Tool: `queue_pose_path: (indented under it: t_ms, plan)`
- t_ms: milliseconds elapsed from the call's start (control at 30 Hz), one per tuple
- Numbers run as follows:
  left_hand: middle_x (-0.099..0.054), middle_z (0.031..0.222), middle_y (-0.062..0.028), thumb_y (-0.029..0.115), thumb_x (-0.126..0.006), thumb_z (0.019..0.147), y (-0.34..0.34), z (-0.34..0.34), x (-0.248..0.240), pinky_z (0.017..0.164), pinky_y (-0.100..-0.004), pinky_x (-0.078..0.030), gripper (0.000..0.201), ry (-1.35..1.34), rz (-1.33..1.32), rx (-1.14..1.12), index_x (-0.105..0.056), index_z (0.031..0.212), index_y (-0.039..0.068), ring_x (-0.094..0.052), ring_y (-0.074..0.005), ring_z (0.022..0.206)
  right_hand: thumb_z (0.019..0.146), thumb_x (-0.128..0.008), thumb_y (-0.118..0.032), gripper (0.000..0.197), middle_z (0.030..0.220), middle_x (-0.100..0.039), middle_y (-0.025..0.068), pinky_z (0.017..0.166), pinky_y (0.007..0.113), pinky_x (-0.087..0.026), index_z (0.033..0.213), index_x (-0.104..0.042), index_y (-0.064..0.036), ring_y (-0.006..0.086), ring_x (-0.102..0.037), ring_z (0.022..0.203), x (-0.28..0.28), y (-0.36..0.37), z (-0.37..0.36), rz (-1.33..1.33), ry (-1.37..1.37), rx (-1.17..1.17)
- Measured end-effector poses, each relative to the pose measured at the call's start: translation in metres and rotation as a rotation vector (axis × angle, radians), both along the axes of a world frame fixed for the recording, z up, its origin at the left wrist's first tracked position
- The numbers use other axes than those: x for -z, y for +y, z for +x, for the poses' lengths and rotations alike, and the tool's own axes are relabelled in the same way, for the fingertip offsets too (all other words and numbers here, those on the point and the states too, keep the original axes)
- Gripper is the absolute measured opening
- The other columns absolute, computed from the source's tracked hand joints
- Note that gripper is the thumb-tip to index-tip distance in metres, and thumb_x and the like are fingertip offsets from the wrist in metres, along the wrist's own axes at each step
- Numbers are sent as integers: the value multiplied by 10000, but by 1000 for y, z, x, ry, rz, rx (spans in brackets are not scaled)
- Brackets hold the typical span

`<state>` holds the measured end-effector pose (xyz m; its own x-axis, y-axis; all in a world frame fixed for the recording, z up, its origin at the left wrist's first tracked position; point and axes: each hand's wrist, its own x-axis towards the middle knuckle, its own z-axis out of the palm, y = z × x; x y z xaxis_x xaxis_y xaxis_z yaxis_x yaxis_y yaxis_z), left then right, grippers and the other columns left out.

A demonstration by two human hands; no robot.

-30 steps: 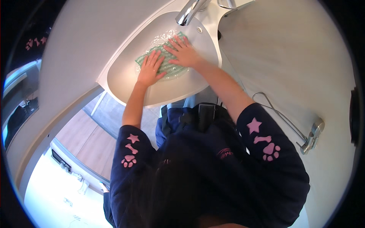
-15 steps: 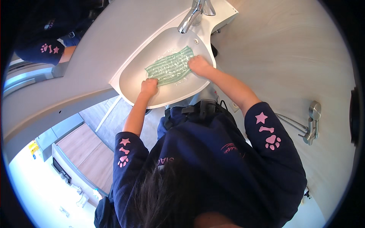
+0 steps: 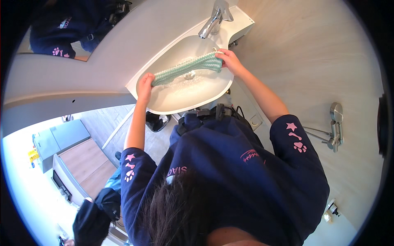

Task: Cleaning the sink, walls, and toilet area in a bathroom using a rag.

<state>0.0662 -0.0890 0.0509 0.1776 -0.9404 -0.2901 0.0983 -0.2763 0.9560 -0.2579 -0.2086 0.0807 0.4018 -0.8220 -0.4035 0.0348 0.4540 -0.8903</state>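
The green cloth [image 3: 186, 68] has risen, hiding part of the sink [image 3: 184, 98].

cloth [image 3: 187, 67] — one, sink [image 3: 176, 100] — one, one faucet [image 3: 213, 22]

Head view: through left fisheye of head-worn pair, I look steeply down, picture upright, toward left hand [image 3: 145, 87] and right hand [image 3: 230, 62], upper centre. Navy sweatshirt [image 3: 234, 176] close below lens, filling lower centre; washbasin [image 3: 176, 102] farther off. Straight edges bow toward black rim, both sides.
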Motion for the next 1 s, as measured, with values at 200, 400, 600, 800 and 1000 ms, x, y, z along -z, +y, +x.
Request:
queue_pose_path:
  t_ms: [200, 400, 600, 800, 1000]
  plan:
    - [-431, 599, 35, 243, -526, 835, -8, -44, 8, 422, -216, -315, 167, 423, 282, -226, -527, 794, 81, -379, -60, 460, 751, -622, -229, 219, 673, -570, 33, 529, 255, -469, 803, -603, -17, 108, -563, 603, -12, 11, 30, 16, 392, -61]
    - [-531, 711, -4, 275, -638, 780, -16, -113, -17, 560, -215, -417, 306, 262, 279, -71, -526, 917, 25, -486, -69, 614, 808, -547, -146, 178, 762, -605, 45, 648, 240, -476, 874, -617, 3, 107, -568, 674, 7, 46, 86, 62, 147, -218]
    - [-606, 878, -66, 115, -636, 778, -8, -106, -2, 695, -240, -452, 320, 296, -20, -28, -501, 1040, -10, -571, -104, 778, 800, -538, -117, 206, 899, -616, 77, 765, 275, -457, 959, -601, -3, 142, -576, 817, -7, 35, 70, -307, 197, -499]
    - [-612, 847, -44, 141, -571, 814, -22, -82, -19, 692, -237, -446, 233, 371, 51, 229, -535, 1007, 16, -570, -99, 761, 698, -695, -335, 353, 883, -611, 86, 713, 291, -428, 883, -629, -42, 165, -555, 795, -5, 22, 72, -1157, 183, -288]
    - [-587, 947, -24, 275, -508, 828, -11, -87, 31, 736, -351, -418, 299, 296, 229, -203, -538, 1062, 91, -536, -120, 861, 740, -664, -321, 327, 634, -548, 70, 548, 286, -405, 810, -593, -9, 134, -478, 574, 14, 25, 91, -647, 536, -458]
